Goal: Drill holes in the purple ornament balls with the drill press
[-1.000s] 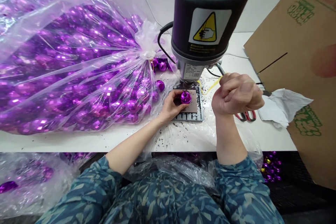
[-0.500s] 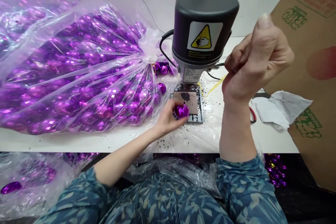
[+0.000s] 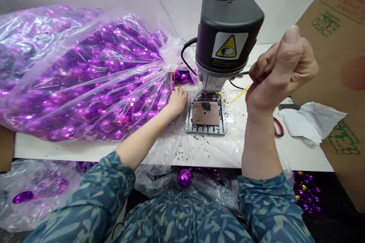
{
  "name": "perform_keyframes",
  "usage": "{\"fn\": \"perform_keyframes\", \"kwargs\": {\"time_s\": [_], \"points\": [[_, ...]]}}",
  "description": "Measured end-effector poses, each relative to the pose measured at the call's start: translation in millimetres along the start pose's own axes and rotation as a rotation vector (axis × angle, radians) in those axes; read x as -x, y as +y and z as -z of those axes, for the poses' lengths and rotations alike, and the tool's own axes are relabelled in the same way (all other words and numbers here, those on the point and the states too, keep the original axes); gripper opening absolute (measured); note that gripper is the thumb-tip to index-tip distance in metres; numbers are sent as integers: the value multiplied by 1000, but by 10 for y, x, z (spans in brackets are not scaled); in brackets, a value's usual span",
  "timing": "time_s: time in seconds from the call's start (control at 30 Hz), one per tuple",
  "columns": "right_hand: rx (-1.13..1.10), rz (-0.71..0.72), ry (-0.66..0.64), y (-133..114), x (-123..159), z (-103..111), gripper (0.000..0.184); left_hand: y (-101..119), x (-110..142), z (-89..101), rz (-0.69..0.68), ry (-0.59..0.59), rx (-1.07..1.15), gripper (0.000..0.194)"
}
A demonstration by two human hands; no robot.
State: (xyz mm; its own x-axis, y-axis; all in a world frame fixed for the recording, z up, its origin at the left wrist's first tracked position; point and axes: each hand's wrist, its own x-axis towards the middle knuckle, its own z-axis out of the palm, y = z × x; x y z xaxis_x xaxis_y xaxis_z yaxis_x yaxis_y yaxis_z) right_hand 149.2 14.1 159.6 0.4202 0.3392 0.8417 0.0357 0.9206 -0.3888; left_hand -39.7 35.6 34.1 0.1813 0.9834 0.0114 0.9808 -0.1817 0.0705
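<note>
My left hand [image 3: 178, 100] is at the mouth of a clear bag full of shiny purple balls [image 3: 122, 95], its fingers curled; what they grip, if anything, is hidden. Just beyond it lie several loose purple balls [image 3: 184, 77]. My right hand [image 3: 282, 70] is closed in a fist around the lever of a black bench drill press [image 3: 228, 26]; a short dark piece of the lever [image 3: 244, 73] shows beside the fist. Under the drill, a brown board [image 3: 205, 115] with a small hole and dark shavings sits on the slotted metal base [image 3: 196, 130]. One purple ball [image 3: 184, 178] is below the table's front edge.
A large cardboard box [image 3: 336, 95] stands at the right. Crumpled white paper [image 3: 310, 121] and red-handled pliers or scissors [image 3: 279, 127] lie near it. Clear plastic and shavings cover part of the white table [image 3: 71, 150]. More purple balls [image 3: 308, 193] are below at the right.
My left hand has let go of the purple ball it held over the board and moved back left to the bag's mouth. That ball appears below the table edge. My right fist stays up.
</note>
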Motion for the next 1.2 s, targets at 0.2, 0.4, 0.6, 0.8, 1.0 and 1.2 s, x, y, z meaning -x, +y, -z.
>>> {"fn": "perform_keyframes", "kwargs": {"time_s": [0.2,0.4,0.6,0.8,1.0,1.2], "points": [[29,5,-5,-9,21,18,52,-57,3,95,24,99,308,36],[134,27,12,35,30,23,60,-61,369,148,150,-42,1551,29],[102,14,1,37,40,16,55,-1,468,-17,259,-138,1804,31],[114,-6,29,16,51,-1,57,102,517,-210,131,-14,1544,59],[100,-14,41,-27,52,-21,60,222,444,-339,100,23,1409,52],[161,-51,51,-61,62,-21,66,335,417,-422,32,112,1185,55]]}}
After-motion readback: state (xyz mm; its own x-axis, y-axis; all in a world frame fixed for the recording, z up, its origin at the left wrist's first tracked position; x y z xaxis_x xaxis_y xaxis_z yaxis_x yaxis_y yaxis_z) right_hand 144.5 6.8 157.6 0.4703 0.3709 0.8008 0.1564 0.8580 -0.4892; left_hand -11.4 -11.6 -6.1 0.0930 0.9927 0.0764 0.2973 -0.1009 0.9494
